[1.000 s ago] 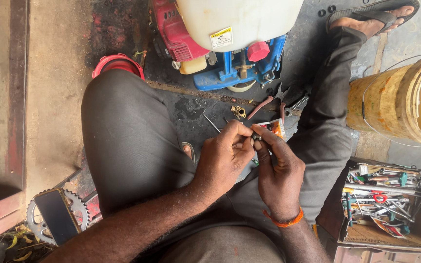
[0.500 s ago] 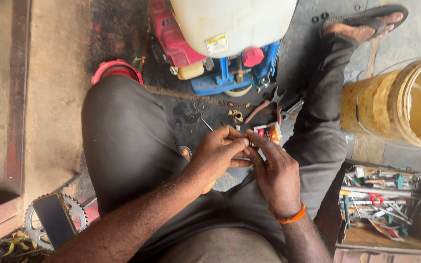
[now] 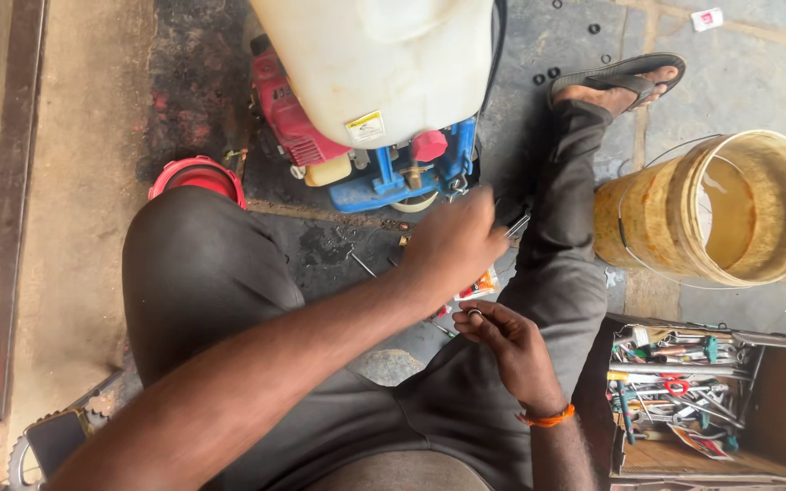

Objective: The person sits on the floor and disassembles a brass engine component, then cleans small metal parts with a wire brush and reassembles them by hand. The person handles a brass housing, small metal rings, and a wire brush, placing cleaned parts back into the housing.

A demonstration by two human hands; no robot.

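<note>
Sprocket (image 3: 34, 445): toothed metal wheel, floor at 8 o'clock, partly cut off by the frame edge.
Red cap (image 3: 197, 177): round red lid on the floor, 10 o'clock, just beside the raised knee.
Left knee (image 3: 202, 264): grey trousers, bent up, fills the left-centre.
Sprayer (image 3: 375, 82): white tank on a red and blue engine base, 12 o'clock, standing on the dark floor.
Left hand (image 3: 452, 244): reached forward toward the sprayer base, fingers curled down over small tools on the floor; back of the hand faces up, so whether it grips anything cannot be told.
Loose tools (image 3: 516, 225): thin metal pieces showing just past the left knuckles, touching or nearly so.
Small ring (image 3: 474, 313): tiny metal ring, centre of the scene, over the lap, pinched at the right fingertips.
Right hand (image 3: 507, 350): palm half closed, thumb and forefinger clamped on the small ring, other fingers loosely bent; orange band on the wrist.
Right leg (image 3: 575, 200): stretched out to 1 o'clock, foot in a dark sandal (image 3: 625, 77).
Bucket (image 3: 730, 209): yellowish plastic pail at 3 o'clock, lying tilted, mouth open toward the viewer.
Toolbox (image 3: 684, 386): open box at 4 o'clock, crowded with screwdrivers and pliers.
</note>
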